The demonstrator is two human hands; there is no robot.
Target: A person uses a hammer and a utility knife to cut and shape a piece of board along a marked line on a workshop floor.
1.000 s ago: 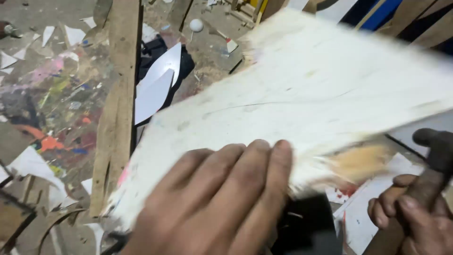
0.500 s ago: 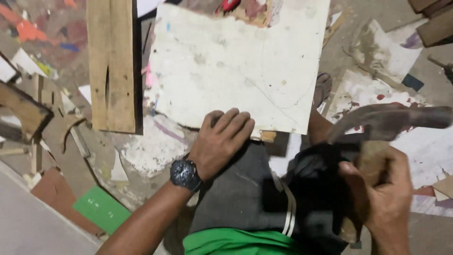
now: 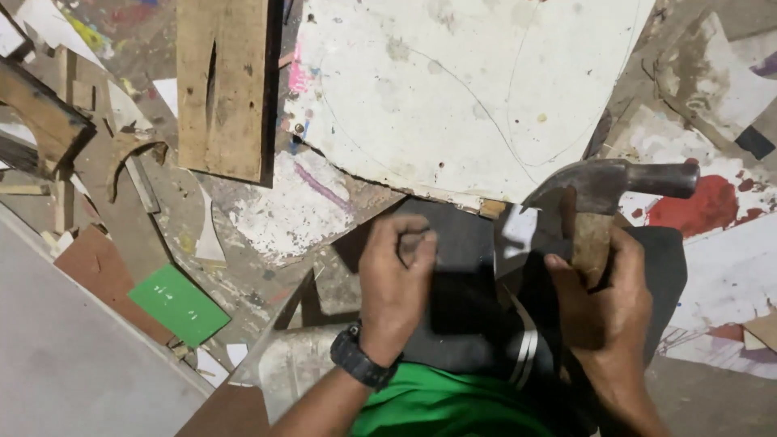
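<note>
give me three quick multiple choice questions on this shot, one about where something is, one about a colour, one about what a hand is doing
1. Where does the green card lie?
A. left of the left hand, on the littered floor
B. on top of the white board
C. under the hammer head

2. What colour is the person's shirt?
A. red
B. green
C. yellow

3. What is the right hand doing?
A. resting flat and open on the floor
B. gripping the wooden handle of a claw hammer
C. holding a paintbrush

Answers:
1. A, the card sits low on the left, away from the white board.
2. B, bright green cloth shows at the bottom edge.
3. B, its fingers wrap the handle just below the hammer head, while the left hand is curled with fingertips pinched together.
</note>
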